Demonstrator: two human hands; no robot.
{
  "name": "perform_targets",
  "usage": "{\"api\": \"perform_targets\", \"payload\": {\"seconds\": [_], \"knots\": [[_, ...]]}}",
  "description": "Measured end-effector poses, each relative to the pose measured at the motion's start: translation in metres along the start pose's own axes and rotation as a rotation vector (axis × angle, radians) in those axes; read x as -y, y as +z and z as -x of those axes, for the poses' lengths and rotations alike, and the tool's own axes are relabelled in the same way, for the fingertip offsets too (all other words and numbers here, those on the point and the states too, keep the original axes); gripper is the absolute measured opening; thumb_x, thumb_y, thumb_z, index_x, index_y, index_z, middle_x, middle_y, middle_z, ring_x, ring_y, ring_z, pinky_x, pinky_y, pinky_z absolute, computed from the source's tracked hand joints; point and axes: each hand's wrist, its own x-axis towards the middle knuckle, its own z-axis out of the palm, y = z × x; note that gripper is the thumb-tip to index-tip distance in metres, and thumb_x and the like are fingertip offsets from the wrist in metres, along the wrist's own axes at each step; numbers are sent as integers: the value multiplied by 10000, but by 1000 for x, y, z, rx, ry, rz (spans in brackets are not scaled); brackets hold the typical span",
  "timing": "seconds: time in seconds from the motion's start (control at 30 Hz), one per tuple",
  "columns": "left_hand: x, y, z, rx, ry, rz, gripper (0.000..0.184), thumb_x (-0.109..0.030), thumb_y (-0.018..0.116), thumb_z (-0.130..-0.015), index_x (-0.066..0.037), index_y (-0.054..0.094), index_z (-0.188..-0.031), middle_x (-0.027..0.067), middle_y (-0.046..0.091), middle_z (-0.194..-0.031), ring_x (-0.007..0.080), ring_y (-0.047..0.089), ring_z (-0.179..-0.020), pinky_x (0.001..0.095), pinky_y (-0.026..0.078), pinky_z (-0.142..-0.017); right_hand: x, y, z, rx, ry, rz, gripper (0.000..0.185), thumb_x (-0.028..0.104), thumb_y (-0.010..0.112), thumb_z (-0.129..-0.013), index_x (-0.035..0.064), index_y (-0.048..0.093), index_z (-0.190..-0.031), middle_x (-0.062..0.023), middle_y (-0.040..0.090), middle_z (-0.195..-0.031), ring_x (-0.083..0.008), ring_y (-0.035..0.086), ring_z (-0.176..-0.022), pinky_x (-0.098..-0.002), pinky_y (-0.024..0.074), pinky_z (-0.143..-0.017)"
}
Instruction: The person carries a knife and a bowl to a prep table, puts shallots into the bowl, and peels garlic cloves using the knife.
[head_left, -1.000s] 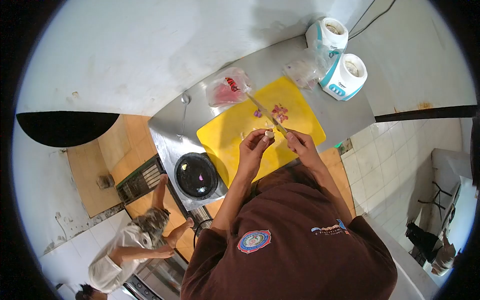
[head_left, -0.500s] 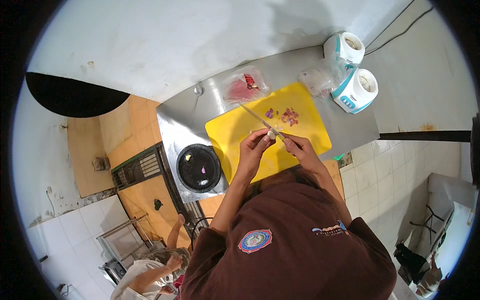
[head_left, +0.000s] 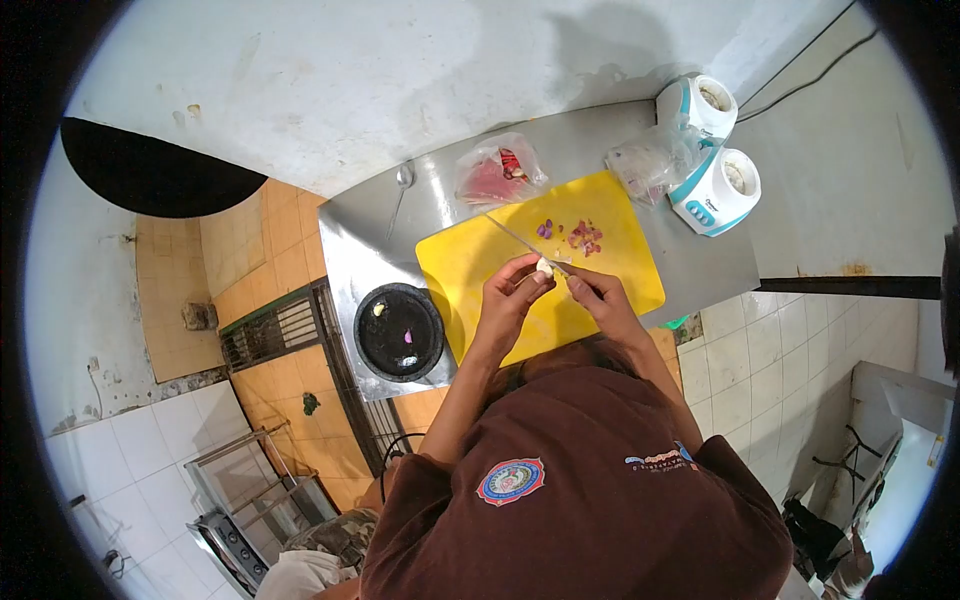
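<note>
My left hand (head_left: 508,300) is closed, pinching a pale peeled garlic clove (head_left: 544,267) between thumb and fingers over the yellow cutting board (head_left: 455,275). My right hand (head_left: 602,296) grips a knife (head_left: 513,234). Its blade crosses just behind the clove and points to the far left, and my fingers hide the handle. Small purple shallots (head_left: 545,229) rest on the board beyond the blade. A heap of reddish skins or pieces (head_left: 585,238) lies to their right.
A black stone mortar (head_left: 385,347) holding a few small pieces stands left of the board. Behind are a spoon (head_left: 404,177), a plastic bag with red chillies (head_left: 500,172), a clear bag (head_left: 645,165) and two white-teal blender bases (head_left: 716,190). A co-worker (head_left: 325,545) is at lower left.
The view has shifted slightly. Both hands stay close together, with the clove turned a little against the knife. The co-worker's arms have dropped out of sight at lower left.
</note>
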Motion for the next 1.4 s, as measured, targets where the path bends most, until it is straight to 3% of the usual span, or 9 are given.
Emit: {"api": "perform_targets", "payload": {"seconds": [0.2,0.8,1.4], "knots": [[12,-8,-6,-28,79,-154,370,56,689,-889,12,603,-1247,73,651,-1122,160,653,-999,304,557,-914,2,5,1,-3,-77,62,363,248,558,-1021,47,640,-1313,-89,696,-1205,-147,603,-1111,-312,448,-994],[11,-5,-6,-42,76,-209,342,41,683,-905,16,617,-1239,66,690,-1072,148,669,-976,295,550,-909,7,5,0,-17,-76,98,347,241,561,-1018,59,654,-1298,-100,710,-1181,-145,622,-1098,-304,464,-972],[-1,-4,0,-18,25,-167,331,6,643,-942,3,612,-1272,104,681,-1174,174,669,-1018,328,540,-968,3,2,-6,-68,-112,147,360,271,569,-1015,63,657,-1295,-127,724,-1128,-149,644,-1051,-307,477,-940]]}}
